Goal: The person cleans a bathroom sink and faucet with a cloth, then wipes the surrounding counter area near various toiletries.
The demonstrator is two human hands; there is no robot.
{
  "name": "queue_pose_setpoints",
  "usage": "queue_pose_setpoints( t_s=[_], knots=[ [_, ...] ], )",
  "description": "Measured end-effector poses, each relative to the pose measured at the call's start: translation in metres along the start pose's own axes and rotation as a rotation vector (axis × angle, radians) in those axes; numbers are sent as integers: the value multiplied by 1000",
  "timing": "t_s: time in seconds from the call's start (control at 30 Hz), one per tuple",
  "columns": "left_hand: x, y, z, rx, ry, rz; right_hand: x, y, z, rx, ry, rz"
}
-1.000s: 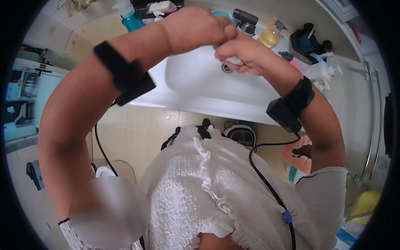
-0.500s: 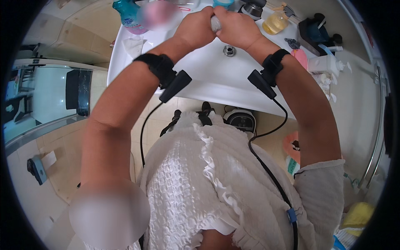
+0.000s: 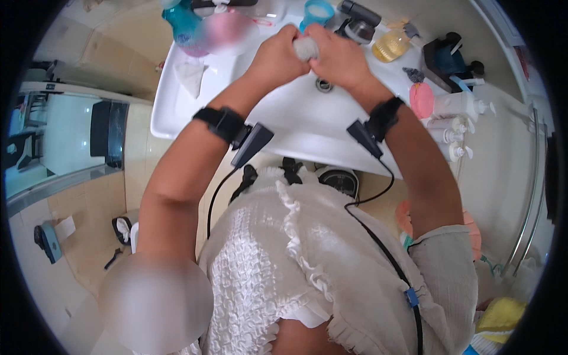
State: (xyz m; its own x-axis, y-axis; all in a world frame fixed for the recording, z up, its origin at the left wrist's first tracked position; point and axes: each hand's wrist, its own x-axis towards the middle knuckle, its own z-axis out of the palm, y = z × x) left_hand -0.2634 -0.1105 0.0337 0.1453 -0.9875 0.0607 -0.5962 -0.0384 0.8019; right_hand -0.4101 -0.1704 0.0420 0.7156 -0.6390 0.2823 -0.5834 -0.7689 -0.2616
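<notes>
Both hands meet over the white washbasin (image 3: pixel 266 115), gripping a bunched, pale grey wad that looks like a wet cloth (image 3: pixel 306 49). My left hand (image 3: pixel 277 58) wraps round its left side. From the right, my right hand (image 3: pixel 342 58) closes on it, knuckles almost touching the left ones. Only a small part of the cloth shows between the fists; the rest is hidden in the fingers. Below the hands, toward me, is the round metal drain (image 3: pixel 323 85). A blue cup (image 3: pixel 318 13) stands just beyond the right hand.
On the basin's left stand a teal bottle (image 3: pixel 182 28) and a folded white cloth (image 3: pixel 190 77). A bottle of yellow liquid (image 3: pixel 390 47), a pink oval thing (image 3: pixel 421 100) and several white pump bottles (image 3: pixel 452 106) line the right. Black straps and cables (image 3: pixel 378 228) hang from both wrists.
The hands sit slightly lower in the picture and more of the grey cloth shows between them. The whole view has shifted a little, bringing more of the blue cup and pump bottles into sight.
</notes>
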Motion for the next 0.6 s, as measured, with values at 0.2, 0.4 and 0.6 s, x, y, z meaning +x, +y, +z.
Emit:
queue_pose_setpoints(
  t_s=[0.2,0.4,0.6],
  knots=[
    [-33,-29,0,-818,7,-467,-30,-10,19,483,157,253],
    [-41,-32,26,-1232,-105,-615,-58,-11,22,681,84,172],
    [-38,-47,37,-1320,94,-555,-67,84,46,1245,47,511]
  ],
)
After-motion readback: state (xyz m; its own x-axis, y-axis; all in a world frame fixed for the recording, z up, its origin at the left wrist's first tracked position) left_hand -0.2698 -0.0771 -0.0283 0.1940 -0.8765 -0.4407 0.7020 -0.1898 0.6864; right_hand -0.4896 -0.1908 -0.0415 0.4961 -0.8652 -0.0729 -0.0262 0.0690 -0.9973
